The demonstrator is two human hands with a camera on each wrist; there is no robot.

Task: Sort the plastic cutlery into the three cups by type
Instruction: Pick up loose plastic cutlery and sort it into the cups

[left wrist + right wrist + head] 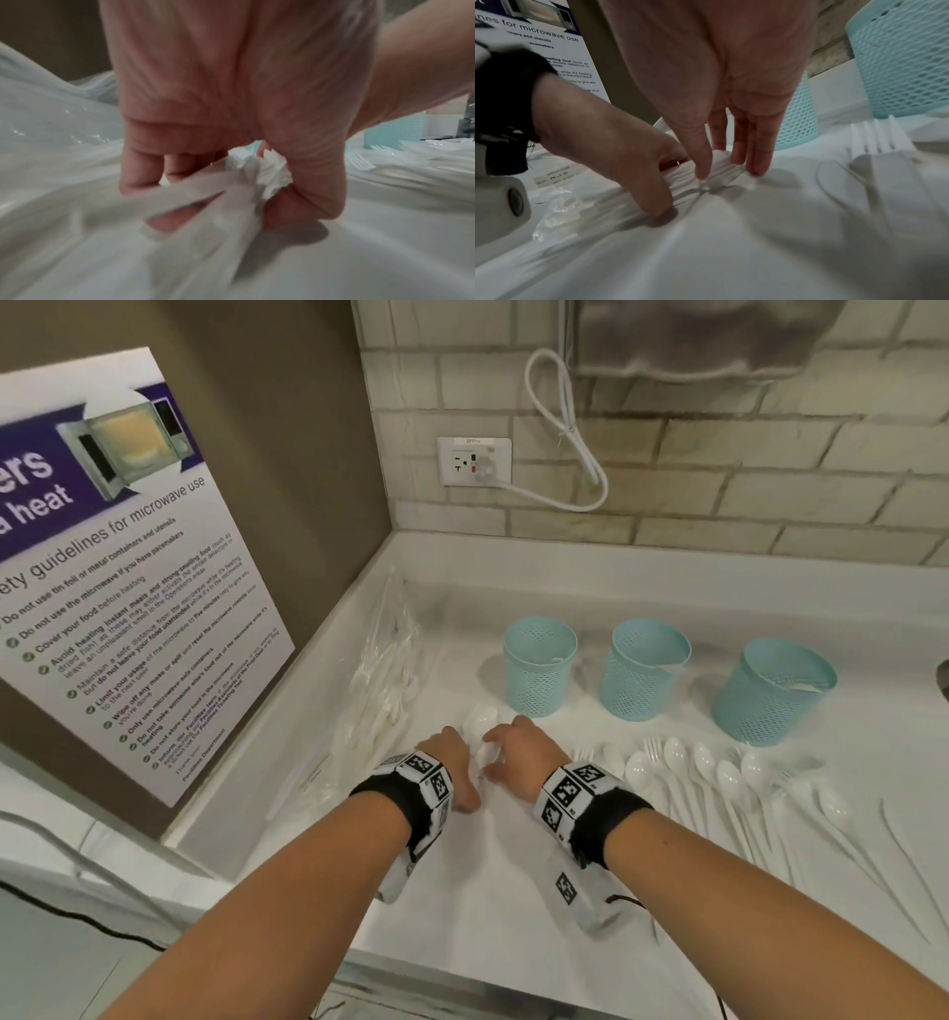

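Note:
Three pale blue mesh cups (pixel 539 665) (pixel 648 667) (pixel 775 690) stand in a row on the white counter (pixel 488 865), each with a bit of white showing inside. Loose white spoons and forks (pixel 719 778) lie in front of them. A clear-wrapped cutlery packet (pixel 484 752) with a white napkin sits between my hands. My left hand (pixel 452 752) grips its bunched wrap and napkin (pixel 257 168) in curled fingers. My right hand (pixel 718 168) pinches the packet's (pixel 680 174) other end between thumb and fingers.
A clear bag of more wrapped cutlery (pixel 380 690) lies along the left wall under a microwave poster (pixel 128 557). A white fork (pixel 880 140) lies just right of my right hand. A knife (pixel 904 855) lies at the far right. A socket and cable (pixel 475 462) are on the tiled back wall.

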